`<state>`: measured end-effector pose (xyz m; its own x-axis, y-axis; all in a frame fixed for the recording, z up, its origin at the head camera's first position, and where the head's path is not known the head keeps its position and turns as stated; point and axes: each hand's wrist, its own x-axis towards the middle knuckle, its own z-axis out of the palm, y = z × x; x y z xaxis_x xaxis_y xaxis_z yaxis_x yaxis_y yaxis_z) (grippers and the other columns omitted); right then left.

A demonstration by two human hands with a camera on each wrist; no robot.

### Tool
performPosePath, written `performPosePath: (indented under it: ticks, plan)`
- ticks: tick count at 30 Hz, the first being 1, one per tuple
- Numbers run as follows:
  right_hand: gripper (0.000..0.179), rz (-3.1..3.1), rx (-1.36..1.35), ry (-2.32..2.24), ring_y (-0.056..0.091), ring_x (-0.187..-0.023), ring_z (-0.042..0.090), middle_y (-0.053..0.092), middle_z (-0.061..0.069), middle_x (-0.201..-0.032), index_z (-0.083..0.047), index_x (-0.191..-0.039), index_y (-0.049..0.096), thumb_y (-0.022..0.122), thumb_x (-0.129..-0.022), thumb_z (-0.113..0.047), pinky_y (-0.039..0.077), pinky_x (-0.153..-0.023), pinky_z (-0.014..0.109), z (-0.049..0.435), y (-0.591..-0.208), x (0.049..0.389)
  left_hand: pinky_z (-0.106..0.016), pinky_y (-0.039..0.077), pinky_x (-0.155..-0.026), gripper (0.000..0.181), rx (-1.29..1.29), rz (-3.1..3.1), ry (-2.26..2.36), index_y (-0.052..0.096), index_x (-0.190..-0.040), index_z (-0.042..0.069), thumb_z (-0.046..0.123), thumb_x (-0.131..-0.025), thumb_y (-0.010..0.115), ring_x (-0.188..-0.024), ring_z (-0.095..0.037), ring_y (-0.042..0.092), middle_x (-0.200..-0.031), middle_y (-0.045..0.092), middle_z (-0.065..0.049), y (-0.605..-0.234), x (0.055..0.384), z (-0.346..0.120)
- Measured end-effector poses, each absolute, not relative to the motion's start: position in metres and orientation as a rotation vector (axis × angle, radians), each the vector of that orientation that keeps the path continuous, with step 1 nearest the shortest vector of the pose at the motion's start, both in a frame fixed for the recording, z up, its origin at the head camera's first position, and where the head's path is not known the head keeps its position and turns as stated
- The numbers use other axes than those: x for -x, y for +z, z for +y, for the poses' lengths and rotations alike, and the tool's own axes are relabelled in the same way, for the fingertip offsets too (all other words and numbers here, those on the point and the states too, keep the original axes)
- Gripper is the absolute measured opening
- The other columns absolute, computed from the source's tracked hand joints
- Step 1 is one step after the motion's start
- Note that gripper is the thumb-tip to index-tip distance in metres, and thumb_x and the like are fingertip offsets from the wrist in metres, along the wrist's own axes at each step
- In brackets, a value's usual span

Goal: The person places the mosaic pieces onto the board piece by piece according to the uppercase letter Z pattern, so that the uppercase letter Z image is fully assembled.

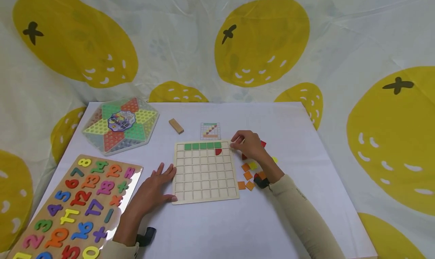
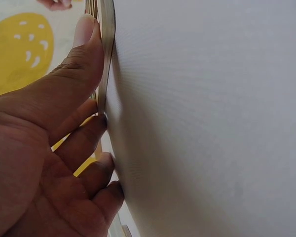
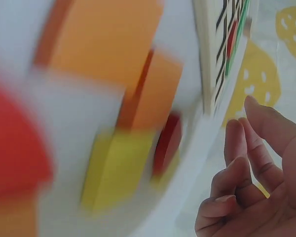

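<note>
A wooden grid board (image 1: 203, 172) lies on the white table, with several green squares (image 1: 202, 145) along its top row. One red quarter-round piece (image 1: 218, 151) sits in the second row, under the right end of the green. My left hand (image 1: 151, 193) rests against the board's left side, fingers spread and thumb at the lower left corner; the left wrist view shows its thumb on the board's edge (image 2: 106, 54). At the upper right corner is my right hand (image 1: 249, 144), thumb and fingertips slightly apart. No piece shows between them in the right wrist view.
Loose orange (image 1: 247, 167), yellow (image 1: 253, 165) and red pieces (image 1: 263, 143) lie right of the board, partly under my right forearm. Behind it are a pattern card (image 1: 210, 131) and a wooden block (image 1: 176, 126). A star game board (image 1: 136, 140) and a number puzzle (image 1: 81, 210) occupy the left.
</note>
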<state>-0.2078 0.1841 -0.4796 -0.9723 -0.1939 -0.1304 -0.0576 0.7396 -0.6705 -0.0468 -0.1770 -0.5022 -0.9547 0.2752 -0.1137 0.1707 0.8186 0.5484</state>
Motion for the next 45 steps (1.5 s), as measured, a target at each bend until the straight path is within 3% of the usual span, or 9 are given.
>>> performPosePath:
  ticks: [8, 17, 26, 37, 45]
  plan:
    - [0.017, 2.810, 0.087, -0.999, 0.061, -0.085, 0.027, 0.071, 0.007, -0.095, -0.015, -0.106, 0.075, 0.082, -0.095, -0.024, 0.052, -0.069, 0.032, 0.231, -0.473, 0.209, -0.074, 0.034, -0.119, 0.103, -0.335, 2.809, 0.829, 0.047, -0.159, 0.010, 0.030, -0.072, 0.098, -0.161, -0.048, 0.025, -0.168, 0.042, -0.011, -0.501, 0.046, -0.177]
    - [0.025, 2.836, -0.095, -0.928, 0.060, -0.095, 0.030, 0.072, 0.014, -0.106, -0.010, -0.117, 0.072, 0.079, -0.096, -0.024, 0.051, -0.074, 0.032, 0.276, -0.475, 0.208, -0.071, 0.034, -0.121, 0.103, -0.354, 2.822, 0.829, 0.048, -0.158, 0.008, 0.030, -0.071, 0.098, -0.160, -0.049, 0.027, -0.167, 0.043, -0.012, -0.501, 0.045, -0.176]
    - [0.031, 2.803, -0.190, -0.838, 0.058, -0.098, 0.032, 0.069, 0.015, -0.111, -0.012, -0.122, 0.070, 0.080, -0.096, -0.028, 0.053, -0.078, 0.035, 0.285, -0.481, 0.207, -0.071, 0.033, -0.123, 0.102, -0.351, 2.811, 0.836, 0.047, -0.159, 0.008, 0.030, -0.072, 0.098, -0.161, -0.047, 0.025, -0.167, 0.042, -0.011, -0.499, 0.046, -0.177]
    - [0.021, 2.729, 0.128, -0.908, 0.059, -0.087, 0.026, 0.070, 0.007, -0.092, -0.016, -0.110, 0.078, 0.084, -0.093, -0.025, 0.050, -0.073, 0.032, 0.254, -0.486, 0.204, -0.074, 0.034, -0.120, 0.101, -0.337, 2.810, 0.840, 0.047, -0.159, 0.010, 0.031, -0.074, 0.097, -0.161, -0.048, 0.025, -0.167, 0.042, -0.011, -0.499, 0.044, -0.177]
    - [0.015, 2.708, 0.191, -0.875, 0.059, -0.086, 0.024, 0.068, 0.005, -0.090, -0.014, -0.097, 0.074, 0.086, -0.091, -0.021, 0.050, -0.075, 0.031, 0.239, -0.487, 0.203, -0.073, 0.033, -0.121, 0.102, -0.331, 2.810, 0.849, 0.045, -0.160, 0.010, 0.031, -0.074, 0.097, -0.162, -0.047, 0.024, -0.168, 0.040, -0.009, -0.500, 0.044, -0.176]
